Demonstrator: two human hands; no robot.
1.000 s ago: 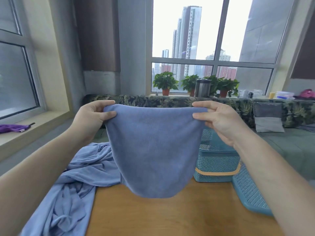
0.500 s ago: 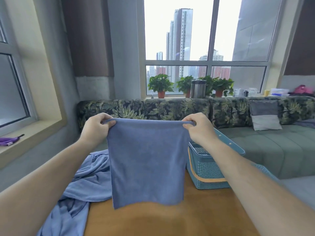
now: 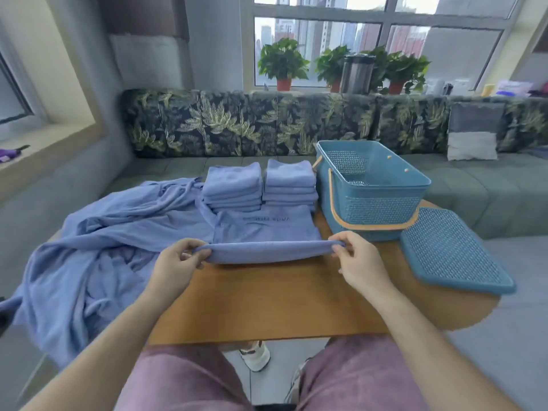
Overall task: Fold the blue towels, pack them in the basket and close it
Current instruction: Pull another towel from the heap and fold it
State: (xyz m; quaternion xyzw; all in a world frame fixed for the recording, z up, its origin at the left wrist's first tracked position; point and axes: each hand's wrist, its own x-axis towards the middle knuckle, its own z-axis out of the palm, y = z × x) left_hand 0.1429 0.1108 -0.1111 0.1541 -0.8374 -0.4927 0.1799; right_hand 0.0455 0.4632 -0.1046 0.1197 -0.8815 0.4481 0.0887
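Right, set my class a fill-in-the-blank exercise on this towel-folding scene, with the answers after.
1. The left hand and right hand each pinch one end of a blue ____.
2. Behind it, on the table, stand ____ stacks of folded towels.
3. The teal basket is open; its lid lies to its ____, as the camera sees it.

Missing words: towel; two; right.

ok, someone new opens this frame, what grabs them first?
The blue towel stretched between the left hand and right hand, low over the wooden table at centre. Behind it stand two stacks of folded towels, with the open teal basket to their right and its lid lying flat beside it. A big rumpled blue cloth spills off the table's left side.
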